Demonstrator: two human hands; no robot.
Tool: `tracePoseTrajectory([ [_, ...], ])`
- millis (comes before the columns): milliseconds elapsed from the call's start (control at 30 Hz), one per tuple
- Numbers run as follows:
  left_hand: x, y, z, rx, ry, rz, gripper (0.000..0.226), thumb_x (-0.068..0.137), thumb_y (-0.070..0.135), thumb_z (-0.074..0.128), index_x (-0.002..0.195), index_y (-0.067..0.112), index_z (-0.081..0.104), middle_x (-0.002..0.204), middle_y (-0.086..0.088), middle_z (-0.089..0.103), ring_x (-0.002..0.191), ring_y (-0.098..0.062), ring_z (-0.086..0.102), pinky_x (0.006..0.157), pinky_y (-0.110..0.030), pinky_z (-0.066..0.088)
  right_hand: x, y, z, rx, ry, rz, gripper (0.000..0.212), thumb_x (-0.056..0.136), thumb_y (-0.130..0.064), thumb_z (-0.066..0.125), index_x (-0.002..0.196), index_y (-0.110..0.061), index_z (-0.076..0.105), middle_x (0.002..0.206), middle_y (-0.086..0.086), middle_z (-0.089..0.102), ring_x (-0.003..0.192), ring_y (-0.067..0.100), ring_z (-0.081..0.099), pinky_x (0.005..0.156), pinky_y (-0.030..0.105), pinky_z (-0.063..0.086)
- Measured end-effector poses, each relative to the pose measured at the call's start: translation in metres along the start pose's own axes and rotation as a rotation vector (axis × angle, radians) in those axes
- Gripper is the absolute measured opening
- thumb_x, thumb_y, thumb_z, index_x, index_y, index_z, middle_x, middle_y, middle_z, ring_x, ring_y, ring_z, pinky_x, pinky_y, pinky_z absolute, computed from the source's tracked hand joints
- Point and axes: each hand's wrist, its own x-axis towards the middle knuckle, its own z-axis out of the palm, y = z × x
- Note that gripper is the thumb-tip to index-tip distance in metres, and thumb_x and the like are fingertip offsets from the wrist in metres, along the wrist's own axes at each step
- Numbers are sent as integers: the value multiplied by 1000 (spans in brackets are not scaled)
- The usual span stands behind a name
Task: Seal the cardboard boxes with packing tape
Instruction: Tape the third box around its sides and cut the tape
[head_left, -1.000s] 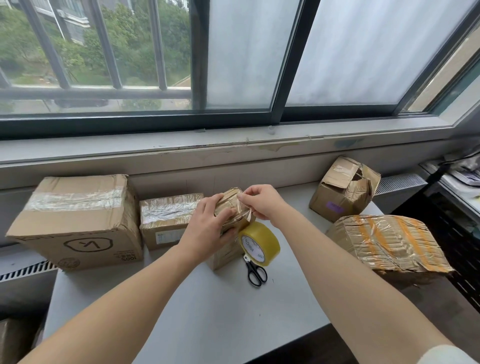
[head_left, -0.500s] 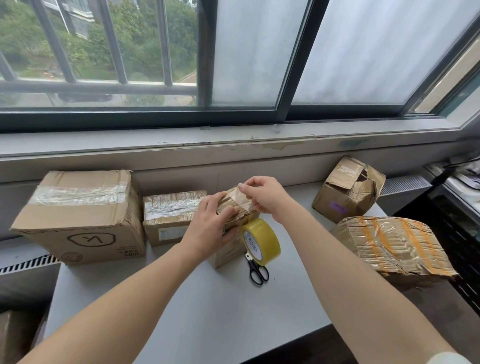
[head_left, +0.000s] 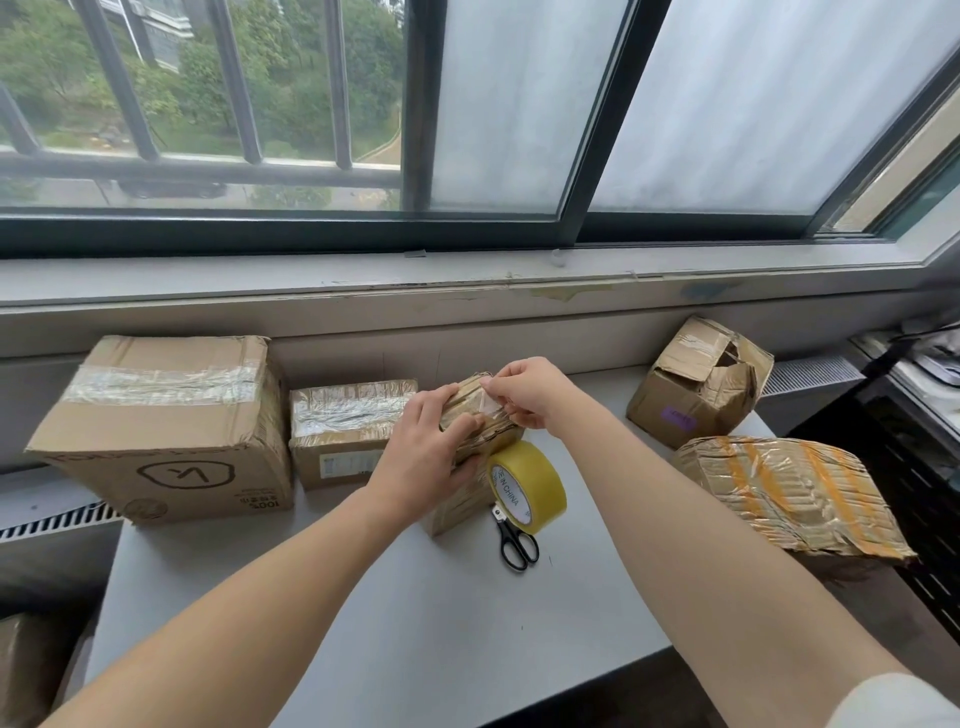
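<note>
Tape roll (head_left: 527, 486), scissors (head_left: 514, 540) just right of small box (head_left: 480, 415). Box on end, top toward window. Left hand (head_left: 426, 452) grip clamps it; right hand (head_left: 530, 389) pinches tape strip (head_left: 489, 401).

Tape roll (head_left: 527, 486) right of small box (head_left: 470, 457); scissors (head_left: 514, 540) before roll, on table (head_left: 363, 623).

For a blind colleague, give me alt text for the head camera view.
The left hand grips a small cardboard box on a grey table while the right hand pinches clear tape at its top. A yellow tape roll and black scissors sit beside it.
</note>
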Motion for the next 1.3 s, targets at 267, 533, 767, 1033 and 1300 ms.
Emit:
tracePoseTrajectory([
  [267, 0, 2, 1, 4, 5, 14, 43, 82, 37, 80, 116, 15, 66, 140, -26, 49, 123, -45, 44, 97, -57, 49, -2, 5, -1, -269, 100, -23, 26, 89, -28, 74, 71, -12, 66, 59, 5, 61, 56, 21, 54, 59, 32, 52],
  [533, 0, 2, -1, 8, 13, 11, 39, 84, 40, 68, 114, 16, 63, 138, -27, 50, 119, -46, 47, 94, -57, 50, -9, -9, -10, -378, 168, -61, 19, 88, -23, 69, 72, -15, 64, 62, 6, 60, 59, 23, 55, 65, 36, 57],
  [767, 0, 1, -3, 5, 17, 10, 40, 81, 36, 73, 114, 17, 60, 137, -28, 51, 118, -49, 48, 95, -59, 49, -18, -17, -28, -5, 29, -14, 27, 93, -23, 76, 74, -9, 63, 54, 0, 47, 44, 11, 38, 47, 22, 34],
  [1033, -2, 5, -1, -2, 49, 11, 37, 87, 44, 62, 112, 15, 64, 135, -28, 52, 118, -46, 46, 96, -57, 49, -11, -1, -6, 152, 37, 94, 19, 95, -16, 74, 85, -7, 61, 48, -3, 54, 38, 5, 44, 42, 16, 41],
  [1300, -2, 7, 0, -8, 48, 9, 39, 85, 41, 67, 116, 19, 57, 135, -28, 51, 117, -47, 47, 94, -58, 50, -3, 6, 4, -1, 89, 42, 28, 94, -22, 76, 72, -9, 64, 54, 4, 56, 45, 15, 47, 41, 19, 42],
])
